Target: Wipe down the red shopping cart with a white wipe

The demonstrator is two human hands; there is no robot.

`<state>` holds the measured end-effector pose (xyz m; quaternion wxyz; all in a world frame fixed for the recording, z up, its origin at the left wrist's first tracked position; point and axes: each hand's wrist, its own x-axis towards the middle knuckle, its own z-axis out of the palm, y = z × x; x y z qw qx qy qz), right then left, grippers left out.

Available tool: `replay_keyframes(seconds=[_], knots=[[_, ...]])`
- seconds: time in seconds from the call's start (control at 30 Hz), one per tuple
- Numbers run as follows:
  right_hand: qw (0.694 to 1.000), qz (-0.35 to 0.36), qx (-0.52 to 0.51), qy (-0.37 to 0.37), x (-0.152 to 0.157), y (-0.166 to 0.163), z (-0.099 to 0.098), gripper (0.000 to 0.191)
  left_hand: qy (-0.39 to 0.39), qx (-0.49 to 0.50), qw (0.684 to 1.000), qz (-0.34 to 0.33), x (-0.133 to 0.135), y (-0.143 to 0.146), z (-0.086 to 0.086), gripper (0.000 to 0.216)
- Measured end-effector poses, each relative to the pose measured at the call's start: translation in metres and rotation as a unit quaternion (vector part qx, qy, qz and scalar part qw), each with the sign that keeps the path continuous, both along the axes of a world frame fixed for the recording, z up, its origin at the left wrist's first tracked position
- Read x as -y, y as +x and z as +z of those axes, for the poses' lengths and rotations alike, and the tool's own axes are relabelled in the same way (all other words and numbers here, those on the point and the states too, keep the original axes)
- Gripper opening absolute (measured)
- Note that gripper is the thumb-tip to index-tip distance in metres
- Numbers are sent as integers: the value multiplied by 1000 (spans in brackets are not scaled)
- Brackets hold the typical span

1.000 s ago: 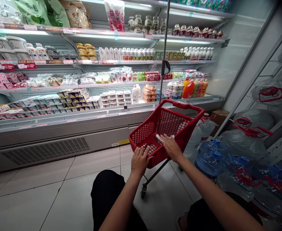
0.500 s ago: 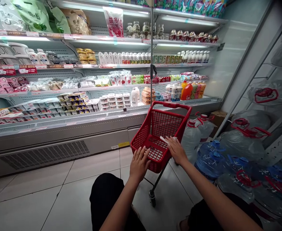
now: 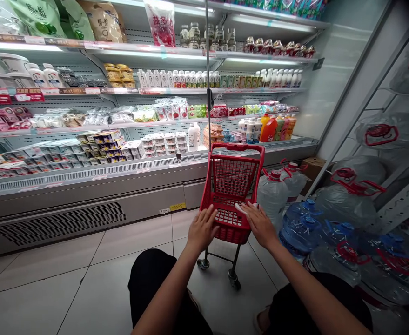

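Note:
A small red plastic shopping cart stands on its metal legs in front of me, turned nearly square to me. My left hand lies with fingers stretched out at the left front corner of the basket's rim. On the right side, my right hand rests at the opposite rim. Beneath its fingers is a white cloth or tissue, pressed between hand and cart, its end poking out on the left. Nothing stands in the part of the basket that shows. The fingertips partly hide the rim.
An open refrigerated case of dairy goods runs behind the cart, with a thin upright pole before it. Large blue water bottles and clear jugs crowd the right. My knees flank the tiled floor.
The cart has swung from a slant to facing me more squarely, its top moving left. Two front casters now show instead of one. Both hands stay near the rim, and the view has shifted slightly.

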<state>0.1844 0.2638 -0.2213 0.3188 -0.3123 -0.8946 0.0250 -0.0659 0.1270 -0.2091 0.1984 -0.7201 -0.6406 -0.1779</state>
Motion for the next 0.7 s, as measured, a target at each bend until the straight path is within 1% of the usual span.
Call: replay_keyframes(seconds=[0.07, 0.13, 0.2, 0.27, 0.33, 0.4, 0.47, 0.5, 0.53, 0.6, 0.67, 0.7], knots=[[998, -49, -24, -15, -9, 8, -8, 53, 6, -9, 1000, 10, -4, -7, -1, 52], [995, -88, -51, -8, -5, 11, -19, 54, 11, -12, 1000, -1, -8, -3, -7, 49], [992, -106, -66, 17, 9, 7, -30, 54, 26, 4, 1000, 4, -13, 11, -16, 48], [991, -106, -69, 41, 27, -5, -36, 56, 43, 27, 999, 16, -15, 31, -26, 47], [992, -90, -68, 54, 44, -23, -36, 57, 55, 40, 998, 12, -16, 51, -33, 49], [994, -68, -70, 57, 57, -42, -31, 58, 65, 45, 997, 1, -13, 68, -38, 52], [993, -60, -78, 59, 65, -54, -26, 58, 71, 43, 996, -7, -9, 77, -39, 53], [993, -54, -79, 61, 67, -55, -24, 59, 71, 39, 997, -12, -5, 79, -39, 52], [994, -44, -75, 67, 68, -52, -23, 59, 68, 32, 997, -18, -2, 79, -38, 53], [995, -12, -53, 85, 66, -34, -24, 61, 55, 12, 998, -37, 5, 74, -34, 53], [994, 7, -27, 103, 59, -3, -27, 63, 41, -4, 998, -55, 12, 68, -30, 53], [994, 2, -19, 109, 54, 15, -29, 64, 35, -8, 998, -61, 14, 66, -29, 53]])
